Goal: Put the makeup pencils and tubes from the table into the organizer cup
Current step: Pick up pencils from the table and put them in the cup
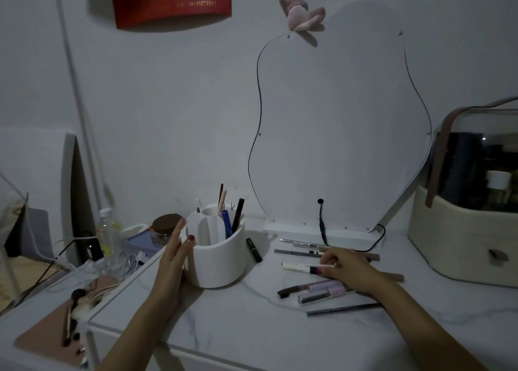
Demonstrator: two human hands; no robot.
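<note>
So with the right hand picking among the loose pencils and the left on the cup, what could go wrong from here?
1. The right hand lies over several crowded pencils and tubes; lifting the white tube could nudge the lip gloss tubes or roll the grey pencil toward the table edge.
2. The organizer cup already holds tall pencils; a careless insertion might knock them or tip the cup, though the left hand steadies it.
3. The black tube beside the cup could be overlooked.

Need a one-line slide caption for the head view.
Left hand steadies the white organizer cup while right hand reaches among makeup pencils.
</note>
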